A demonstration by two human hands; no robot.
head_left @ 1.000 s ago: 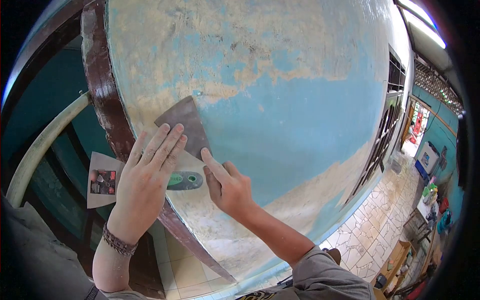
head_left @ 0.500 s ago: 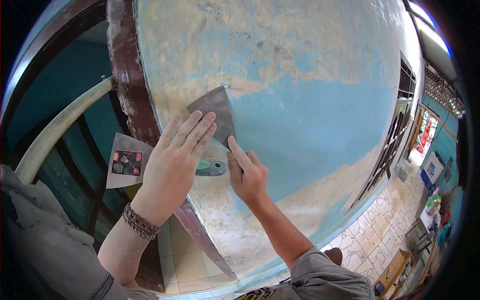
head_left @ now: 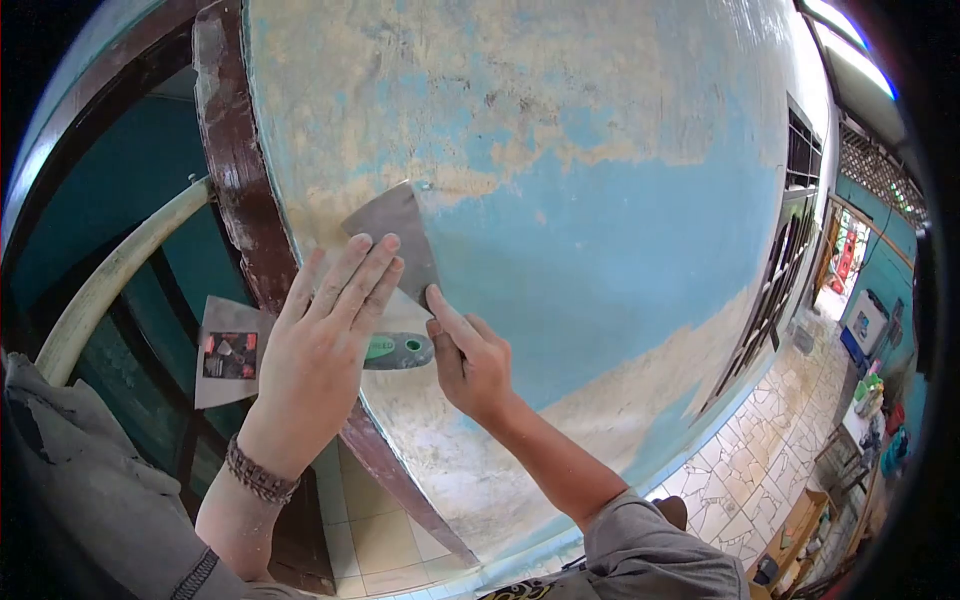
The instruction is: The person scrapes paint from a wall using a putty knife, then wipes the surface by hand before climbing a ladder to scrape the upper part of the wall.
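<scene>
The green-handled grey steel scraper [head_left: 396, 230] lies on the peeling blue wall [head_left: 620, 250], blade toward 12 o'clock. The right hand [head_left: 472, 368] grips its handle, where it is best held. The left hand [head_left: 322, 345] presses flat on the blade, which seems light and stiff.

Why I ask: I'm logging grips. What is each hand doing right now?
Left hand: open, fingers flat on the scraper blade.
Right hand: closed on the scraper at its handle, index finger on the blade.
</scene>
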